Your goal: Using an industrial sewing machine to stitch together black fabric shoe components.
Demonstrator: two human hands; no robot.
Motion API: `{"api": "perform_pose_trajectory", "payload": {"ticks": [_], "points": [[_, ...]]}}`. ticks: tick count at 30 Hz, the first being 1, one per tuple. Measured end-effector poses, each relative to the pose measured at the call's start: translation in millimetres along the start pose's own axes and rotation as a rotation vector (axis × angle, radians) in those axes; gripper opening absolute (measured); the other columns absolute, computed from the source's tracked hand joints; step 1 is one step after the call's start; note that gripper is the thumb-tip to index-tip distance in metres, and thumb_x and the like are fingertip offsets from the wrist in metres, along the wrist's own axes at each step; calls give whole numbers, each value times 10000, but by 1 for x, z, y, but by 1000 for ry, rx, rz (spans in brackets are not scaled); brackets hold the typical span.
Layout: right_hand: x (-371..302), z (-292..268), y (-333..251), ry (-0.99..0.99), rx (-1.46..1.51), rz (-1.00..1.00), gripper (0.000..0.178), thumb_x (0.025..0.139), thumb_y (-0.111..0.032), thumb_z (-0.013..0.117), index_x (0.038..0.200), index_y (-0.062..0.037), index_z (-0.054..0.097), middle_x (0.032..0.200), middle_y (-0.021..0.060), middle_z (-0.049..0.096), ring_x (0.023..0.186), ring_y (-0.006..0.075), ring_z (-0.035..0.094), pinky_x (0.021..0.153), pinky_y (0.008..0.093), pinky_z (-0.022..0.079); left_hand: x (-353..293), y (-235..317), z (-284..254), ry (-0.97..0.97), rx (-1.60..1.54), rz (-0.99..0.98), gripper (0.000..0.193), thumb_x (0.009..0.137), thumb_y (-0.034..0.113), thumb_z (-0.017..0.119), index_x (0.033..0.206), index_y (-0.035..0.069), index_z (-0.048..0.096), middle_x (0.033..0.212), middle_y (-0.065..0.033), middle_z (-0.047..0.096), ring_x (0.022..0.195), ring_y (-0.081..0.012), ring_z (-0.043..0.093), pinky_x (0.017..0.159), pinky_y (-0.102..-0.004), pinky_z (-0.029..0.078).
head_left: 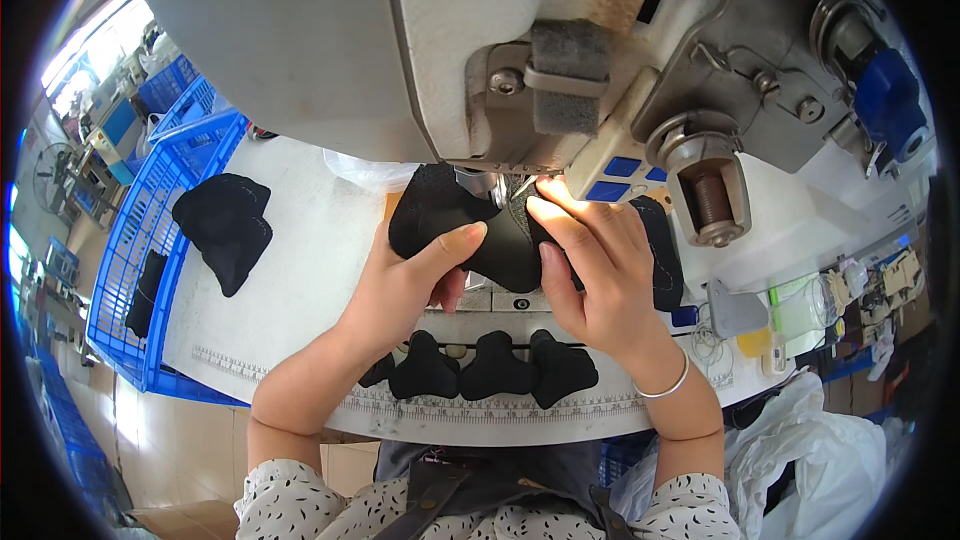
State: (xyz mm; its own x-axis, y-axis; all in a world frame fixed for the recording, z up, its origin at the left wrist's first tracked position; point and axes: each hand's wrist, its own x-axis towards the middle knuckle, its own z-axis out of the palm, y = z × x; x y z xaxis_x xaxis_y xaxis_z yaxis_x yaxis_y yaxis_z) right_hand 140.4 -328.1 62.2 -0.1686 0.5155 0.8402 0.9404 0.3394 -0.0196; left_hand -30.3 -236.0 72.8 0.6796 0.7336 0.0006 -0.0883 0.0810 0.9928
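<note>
A cluttered workroom is stretching out behind and left of the sewing machine [290,40], with daylight coming through a window [100,35] and pale tiles showing on the floor [170,440]. Under the machine, a white table [290,200] is curving along its front edge, bearing a ruler strip [620,405]. Left of the machine, a blue basket [152,360] is standing against the table, and a loose black piece [228,230] is lying beside it. In front of the machine, small black pieces [497,365] are resting in a row.

The black fabric piece [505,250] is lying beneath the machine's lit needle area. The left hand [405,275] is pinching its left side; the right hand [605,280] is resting bent fingers on its right, and whether these are pinching, I cannot tell.

The machine's top is running out of view, and its needle is hard to make out. The left wrist is partly covering the row's leftmost piece. Right of the needle, the right hand is partly hiding a stitched black part [665,250]; whether it is joining the held piece is unclear.
</note>
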Motion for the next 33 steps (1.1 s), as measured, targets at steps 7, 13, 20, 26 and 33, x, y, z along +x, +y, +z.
{"api": "perform_pose_trajectory", "payload": {"ticks": [7,13,20,26,33], "points": [[-1,-1,1,1,11,0,290,728,-17,571,1014,15,605,1026,146,601,776,258,554,708,330,430,4,-2,2,-10,-42,31,200,856,257,600,867,60,566,590,24,499,443,-48,432,410,-188,315],[3,0,-7,-74,-30,80,287,743,-24,565,1025,12,607,1051,142,596,814,280,558,753,349,436,5,-4,-4,56,-174,71,246,868,271,585,916,31,564,626,11,513,457,-50,472,404,-195,331],[8,-6,-12,-32,29,103,253,789,-14,539,1032,5,603,1056,131,613,861,271,571,802,341,437,33,0,-79,203,233,223,252,877,209,591,995,-12,576,665,-6,550,496,-56,508,453,-187,403],[4,-23,-11,-111,31,174,251,862,-10,447,1078,30,569,1119,156,584,1033,281,559,906,348,415,-16,11,-240,560,750,88,325,827,210,632,1049,-24,594,696,-36,581,501,-84,484,476,-224,428],[6,-23,-8,-129,38,156,242,874,-38,452,1072,31,574,1123,151,580,1024,276,558,906,349,415,-44,-68,-351,863,963,-172,567,692,303,758,1055,-95,582,802,-111,630,650,-175,585,594,-290,474]]}}
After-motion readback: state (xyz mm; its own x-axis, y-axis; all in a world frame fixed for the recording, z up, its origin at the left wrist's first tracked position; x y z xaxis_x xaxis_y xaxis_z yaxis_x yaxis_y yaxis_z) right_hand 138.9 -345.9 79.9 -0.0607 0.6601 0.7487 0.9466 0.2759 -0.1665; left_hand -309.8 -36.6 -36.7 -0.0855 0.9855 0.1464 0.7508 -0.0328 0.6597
